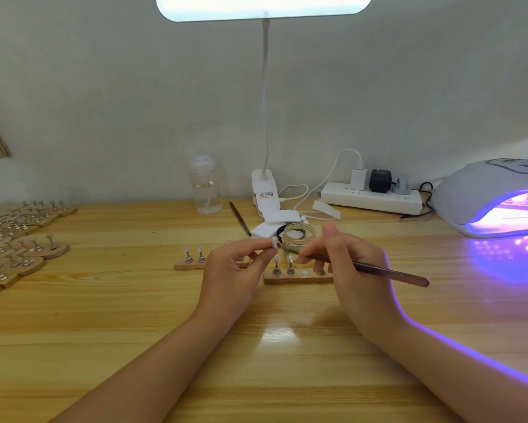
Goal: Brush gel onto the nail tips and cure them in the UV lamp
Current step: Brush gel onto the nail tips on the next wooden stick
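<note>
Nail tip (274, 241) on its small stand, pinched between thumb and fingertips of left hand (232, 270), lifted clear of the wooden holder (297, 277) and held just in front of the open glass gel jar (298, 238). Raised presumably to bring the tip up to the bristles and turn it freely. Right hand (352, 267) curled in a pen grip round the brush (390, 273), handle trailing right, bristle end hidden behind the fingers, aimed toward the held tip. Holder directly below both hands: two tips standing, one bare white socket, one further stand partly hidden. Second holder (192, 261) just left, partly behind left hand. Jar near, likely for short reloads. UV lamp (488, 199) lit, far right on the table (134, 331), mouth facing the work; something inside, not identifiable. Open wood between holder and lamp: room to slide across. Spare brush (239, 218), desk lamp clip (262, 190), clear bottle (205, 190) and power strip (372, 198) behind the jar; finished-looking stands (21, 239) crowd the left edge.
</note>
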